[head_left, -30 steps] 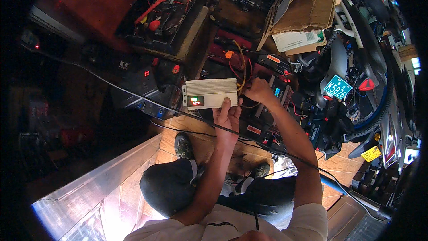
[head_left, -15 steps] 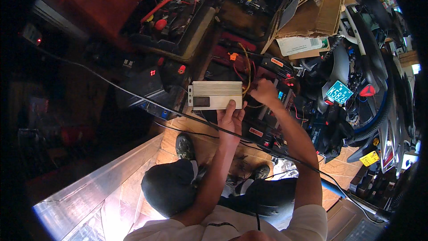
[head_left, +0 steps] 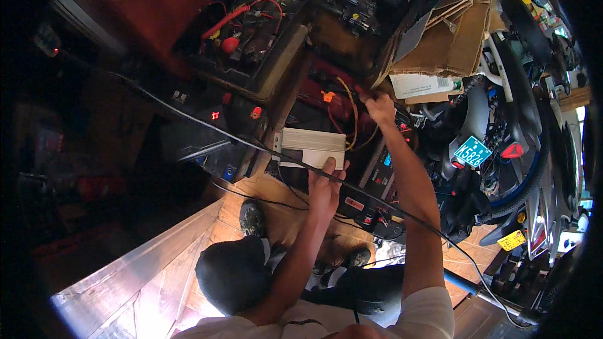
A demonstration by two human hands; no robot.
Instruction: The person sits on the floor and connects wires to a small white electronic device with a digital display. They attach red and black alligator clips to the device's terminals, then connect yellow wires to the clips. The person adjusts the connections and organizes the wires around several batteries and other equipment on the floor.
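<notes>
My left hand [head_left: 325,188] grips a silver finned metal box [head_left: 314,142], a controller-like case with a dark label, by its near edge, thumb on top. Farther off and to the right, my right hand [head_left: 380,110] has its fingers curled together beside a small red piece [head_left: 360,90]; what sits between the fingertips is too small to make out. Yellow and red wires [head_left: 352,110] run beside it, with an orange connector [head_left: 328,96] on them. Under my right forearm lies a dark device with a small lit blue screen [head_left: 387,161].
A black cable [head_left: 295,167] crosses in front of the metal box and my arms. An open toolbox [head_left: 276,69] with red-handled tools stands at the back left. Torn cardboard [head_left: 452,41] lies at the back right, near a parked scooter with a blue-green plate [head_left: 472,151].
My right hand has moved away from the lit device toward the back, by the cardboard's lower corner. The metal box, still in my left hand, sits slightly lower and to the right in view.
</notes>
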